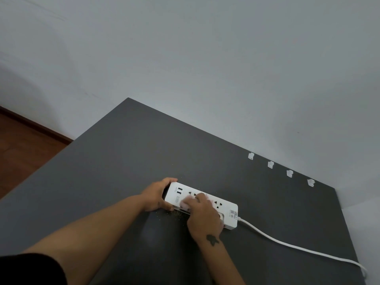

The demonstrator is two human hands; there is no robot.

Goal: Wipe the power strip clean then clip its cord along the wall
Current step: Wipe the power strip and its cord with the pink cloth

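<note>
A white power strip (225, 206) lies flat on the dark grey table (127, 161). My left hand (157, 195) grips its left end, by the USB ports. My right hand (203, 217) presses a white cloth (188, 202) onto the sockets in the middle of the strip; the cloth is blurred and mostly hidden under my fingers. The white cord (287, 243) runs from the strip's right end across the table and drops off the right edge. Several white cord clips (270, 164) sit in a row where the table's far edge meets the wall.
Small crumbs (176, 212) lie on the table along the strip's near side. A pale wall (205, 68) stands behind the table. Wooden floor (24, 145) shows to the left, past the table's left edge.
</note>
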